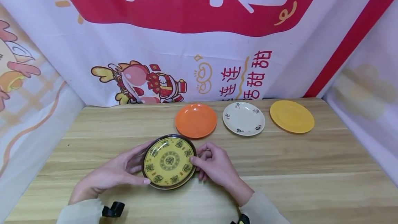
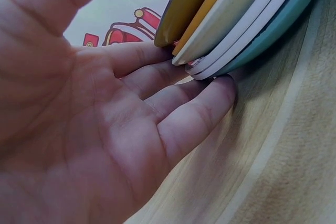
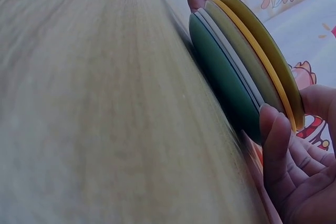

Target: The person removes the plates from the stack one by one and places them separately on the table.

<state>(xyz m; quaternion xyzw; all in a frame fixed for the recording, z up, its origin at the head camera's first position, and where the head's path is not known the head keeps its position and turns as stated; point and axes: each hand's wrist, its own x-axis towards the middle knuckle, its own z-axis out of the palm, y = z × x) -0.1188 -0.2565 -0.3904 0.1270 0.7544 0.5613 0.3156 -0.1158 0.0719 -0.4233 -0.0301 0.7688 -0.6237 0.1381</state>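
Since it could slide apart, we brace the plate stack point(image 1: 169, 161) with our spread left hand point(image 1: 111, 174), our curled right hand point(image 1: 218, 167) gripping its edge

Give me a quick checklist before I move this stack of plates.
1. Left hand touching the plate stack: ok.
2. Right hand gripping the stack, thumb on the dark-rimmed patterned plate on top: ok.
3. Stack edges flush: not ok, they look stepped.
4. Stack clear of the orange plate: cannot tell; they nearly meet in the head view.
5. White patterned plate separate from the plain yellow plate: ok.
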